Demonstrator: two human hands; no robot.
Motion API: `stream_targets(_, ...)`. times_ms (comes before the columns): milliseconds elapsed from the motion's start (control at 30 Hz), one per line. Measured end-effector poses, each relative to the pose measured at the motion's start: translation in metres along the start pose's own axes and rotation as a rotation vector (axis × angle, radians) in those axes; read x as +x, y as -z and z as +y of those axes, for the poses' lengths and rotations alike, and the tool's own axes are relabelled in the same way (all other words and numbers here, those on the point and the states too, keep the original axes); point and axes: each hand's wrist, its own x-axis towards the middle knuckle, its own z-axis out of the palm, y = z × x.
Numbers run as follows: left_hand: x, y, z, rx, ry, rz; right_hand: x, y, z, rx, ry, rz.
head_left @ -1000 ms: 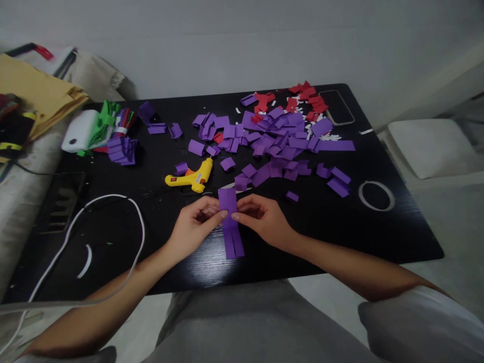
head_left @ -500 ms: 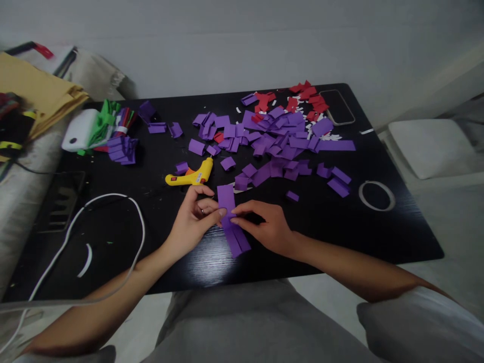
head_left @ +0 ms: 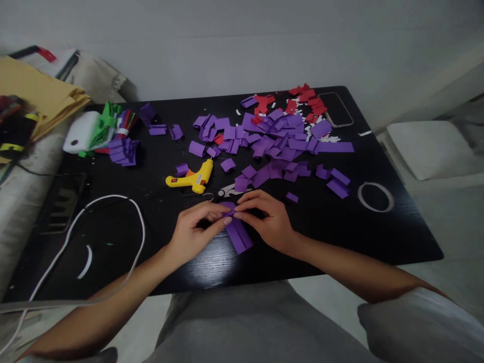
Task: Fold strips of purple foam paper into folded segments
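Head view, lower centre of the frame: the left hand (head_left: pixel 193 231) and the right hand (head_left: pixel 273 223) meet over a strip of purple paper (head_left: pixel 239 236), each with thumb and fingers closed in a pinch on its upper part. The strip slants down and to the right from the fingertips, a long crease or seam running along it; whether its lower end touches the black table (head_left: pixel 378 237) I cannot tell. Just above the hands lies a metal tool with a round pivot (head_left: pixel 221 193), partly under purple paper, and to its left a yellow glue gun (head_left: pixel 189 181) on its side. A small white label (head_left: pixel 199 179) on the gun carries dark print — too small to read — and a red switch (head_left: pixel 173 180) sits at the handle's end. Folded purple pieces (head_left: pixel 283 138) heap across the upper centre, with red pieces (head_left: pixel 316 105) and white scraps (head_left: pixel 335 138) at upper right, next to a dark, phone-like rectangle (head_left: pixel 339 110). A pale ring (head_left: pixel 360 197) lies flat at the right. At upper left, a white case with a dark round spot (head_left: pixel 80 131) adjoins a green bundle (head_left: pixel 104 126), while a white cable (head_left: pixel 142 232) loops through the lower left around a curved white strip (head_left: pixel 88 261). No lettering can be made out on any of these.
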Motion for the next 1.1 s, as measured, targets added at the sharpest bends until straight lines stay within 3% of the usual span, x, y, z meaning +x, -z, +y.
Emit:
stream_targets(200,0.0023,0.0043,0.0032,0.17,-0.167,0.051,-0.0037,-0.0036,-0.0004,0.052,-0.088,-0.052)
stream_targets(633,-0.0023,0.0019,-0.0015,0.143,-0.126,0.079,-0.0038,-0.0038,-0.0029,0.123,-0.192,-0.037)
stream_targets(1100,-0.0007,0.0042,0.0013,0.164,-0.217,0.035,-0.0066,-0.0057,-0.0016,0.158,-0.22,-0.005)
